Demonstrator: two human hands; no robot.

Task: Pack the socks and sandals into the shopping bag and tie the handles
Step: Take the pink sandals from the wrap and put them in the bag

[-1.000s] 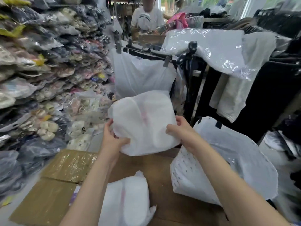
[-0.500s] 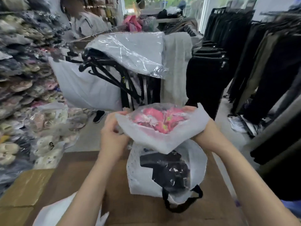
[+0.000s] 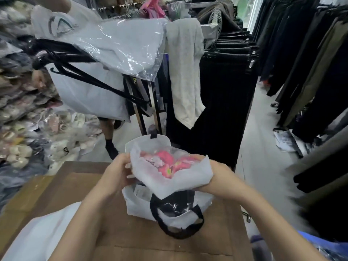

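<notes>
Gripping the white-wrapped pink sandal pack (image 3: 169, 178) at lower centre, left hand (image 3: 120, 172) and right hand (image 3: 216, 178) may snag it on the floppy rim of the white black-handled shopping bag (image 3: 137, 206).

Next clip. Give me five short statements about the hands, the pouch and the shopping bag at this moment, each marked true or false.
1. Both the left hand and the right hand hold the pouch. True.
2. The pouch shows blue items inside. False: the items are pink.
3. The bag's handles are tied. False: the bag stands open and its near handle hangs loose.
4. A black item in clear plastic lies inside the bag. True.
5. The pouch lies flat on the table. False: it is held up over the bag's mouth.
</notes>
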